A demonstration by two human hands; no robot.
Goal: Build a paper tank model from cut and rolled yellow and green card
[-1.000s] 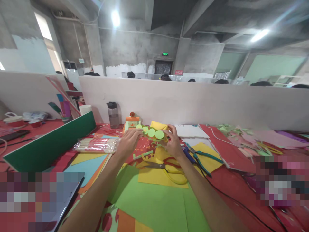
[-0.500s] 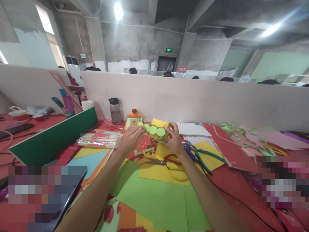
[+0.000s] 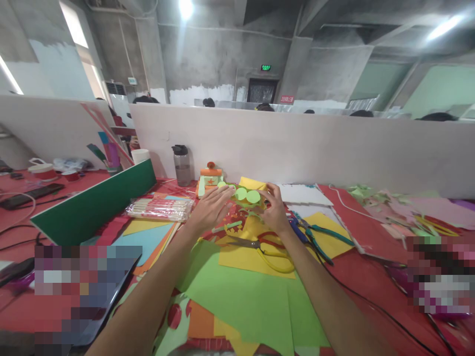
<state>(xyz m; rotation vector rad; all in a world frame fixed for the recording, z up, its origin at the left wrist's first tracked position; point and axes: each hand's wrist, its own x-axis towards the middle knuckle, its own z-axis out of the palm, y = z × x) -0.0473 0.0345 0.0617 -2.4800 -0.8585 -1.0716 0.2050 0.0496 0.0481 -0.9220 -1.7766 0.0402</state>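
Note:
A yellow paper craft (image 3: pixel 253 184) with a row of light-green paper circles (image 3: pixel 253 197) along its front sits in the middle of the table. My right hand (image 3: pixel 275 210) grips its right end, thumb in front and fingers behind. On the left end, my left hand (image 3: pixel 212 207) lies with its fingers stretched out together, covering part of the circles. Below the hands rest scissors with red and yellow handles (image 3: pixel 274 266) on yellow paper. Behind my left hand stands an orange and pale-green paper model (image 3: pixel 211 179) with a star.
Teal-handled pliers (image 3: pixel 322 251) and a partly hidden blue tool (image 3: pixel 298 231) lie by my right wrist. Green sheets (image 3: pixel 241 301) cover the near table. Leftward are packed white sticks (image 3: pixel 159 209), a green board (image 3: pixel 96 202) and a bottle (image 3: pixel 182 167). Paper scraps (image 3: pixel 389 212) lie right.
My left hand's fingers have straightened and flattened over the left end of the circles. My right hand keeps its grip. The whole view has shifted slightly.

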